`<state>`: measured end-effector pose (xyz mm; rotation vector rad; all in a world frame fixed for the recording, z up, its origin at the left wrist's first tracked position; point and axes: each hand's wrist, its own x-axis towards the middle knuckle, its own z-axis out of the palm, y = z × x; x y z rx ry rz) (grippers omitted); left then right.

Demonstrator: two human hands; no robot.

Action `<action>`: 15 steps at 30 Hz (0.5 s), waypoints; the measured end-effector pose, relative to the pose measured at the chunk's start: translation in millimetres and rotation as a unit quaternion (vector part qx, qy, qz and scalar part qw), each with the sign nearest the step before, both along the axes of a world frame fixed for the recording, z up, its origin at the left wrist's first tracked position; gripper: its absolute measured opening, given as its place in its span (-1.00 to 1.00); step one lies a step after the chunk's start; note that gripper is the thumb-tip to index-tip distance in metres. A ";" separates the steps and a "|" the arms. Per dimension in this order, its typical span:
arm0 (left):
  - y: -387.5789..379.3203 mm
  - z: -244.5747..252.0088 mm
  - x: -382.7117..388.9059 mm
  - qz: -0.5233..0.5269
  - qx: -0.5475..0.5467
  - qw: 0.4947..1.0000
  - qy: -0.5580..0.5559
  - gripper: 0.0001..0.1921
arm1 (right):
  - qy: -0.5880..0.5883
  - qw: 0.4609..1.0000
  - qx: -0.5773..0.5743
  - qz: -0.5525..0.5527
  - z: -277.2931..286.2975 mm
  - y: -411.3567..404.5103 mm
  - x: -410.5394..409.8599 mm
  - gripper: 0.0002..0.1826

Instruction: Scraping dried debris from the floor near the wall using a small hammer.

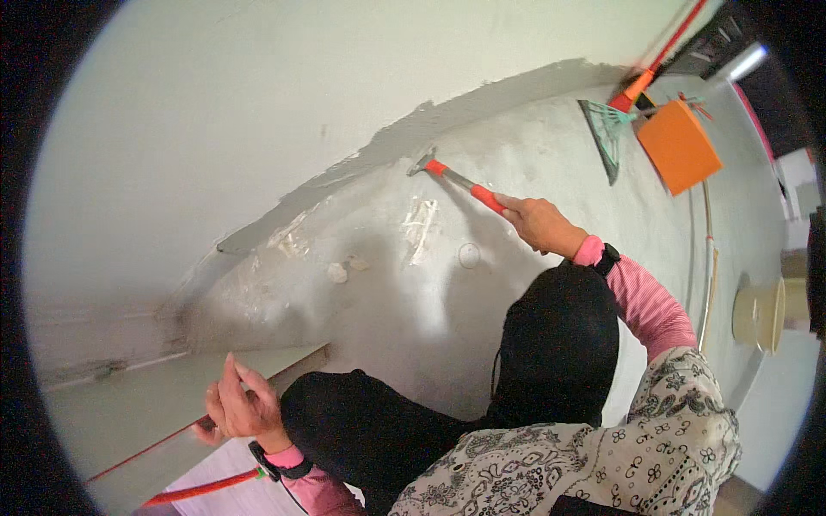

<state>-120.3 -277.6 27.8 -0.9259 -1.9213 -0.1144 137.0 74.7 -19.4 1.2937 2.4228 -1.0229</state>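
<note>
My right hand (542, 224) is closed around the red handle of a long scraper (459, 180). The scraper's metal head rests at the foot of the wall, by a rough grey unpainted strip (413, 132). My left hand (245, 403) is raised near my left knee, its fingers partly curled and apart, with nothing seen in it. Between wall and knees, the grey floor (413, 309) bears a crumpled clear plastic piece (421, 226), more shiny scraps (293, 238) and a pale lump (337, 272).
At upper right stand a green-bristled broom (606, 132) and an orange dustpan (681, 148). A pole (708, 277) lies along the floor at right, near a yellowish bucket (760, 316). A red tool handle (200, 487) is at lower left, beside a red-edged ledge (155, 440).
</note>
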 end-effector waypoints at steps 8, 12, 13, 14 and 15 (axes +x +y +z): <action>-3.9 5.6 3.2 0.024 -0.016 1.000 0.005 -0.87 | 0.005 0.983 0.182 -0.035 -21.5 -8.6 131.2 -0.68; 3.9 6.8 7.3 0.031 -0.020 0.999 -0.003 -0.87 | 0.053 0.990 0.116 -0.066 -23.9 25.6 123.0 -0.63; 0.0 2.8 3.1 0.024 -0.022 0.999 -0.005 -0.87 | 0.044 0.992 0.090 -0.076 -13.7 35.9 104.0 -0.63; -2.1 -3.9 -3.5 0.008 -0.001 1.000 -0.016 -0.87 | 0.030 0.992 0.051 -0.111 -6.6 49.0 87.2 -0.64; -0.4 -5.5 -6.3 -0.009 0.019 0.999 -0.027 -0.87 | 0.035 0.993 0.063 -0.097 -7.3 51.2 88.7 -0.63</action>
